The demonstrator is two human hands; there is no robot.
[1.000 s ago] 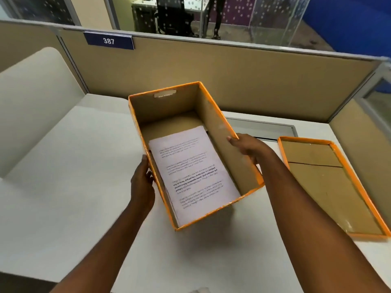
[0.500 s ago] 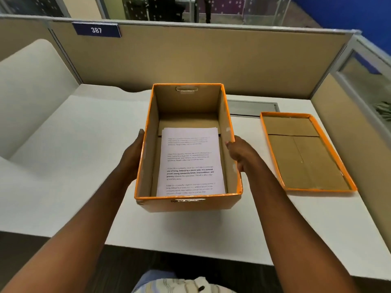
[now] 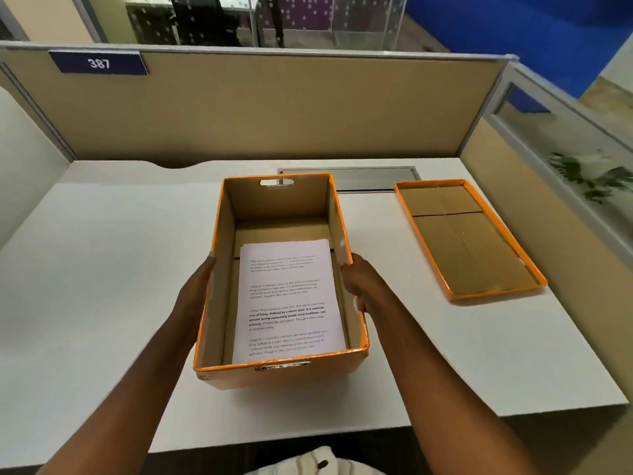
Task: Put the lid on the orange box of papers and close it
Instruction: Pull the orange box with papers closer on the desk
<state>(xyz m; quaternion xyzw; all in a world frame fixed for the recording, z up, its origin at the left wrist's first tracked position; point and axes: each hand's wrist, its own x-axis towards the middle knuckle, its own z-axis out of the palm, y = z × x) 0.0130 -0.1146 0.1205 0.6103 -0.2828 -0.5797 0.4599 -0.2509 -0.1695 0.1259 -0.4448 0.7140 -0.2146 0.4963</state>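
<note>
Near the desk's [image 3: 102,269] front edge, left hand [image 3: 191,299] and right hand [image 3: 363,289] clasp one open orange cardboard box [image 3: 219,303] holding one stack of printed papers [image 3: 287,299]; one orange lid [image 3: 469,234] lies inside-up toward the right edge.

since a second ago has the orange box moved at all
Yes. The orange box was tilted and skewed to the cubicle partition; now it sits level, squared to it, with the left hand and right hand on its sides.
</note>
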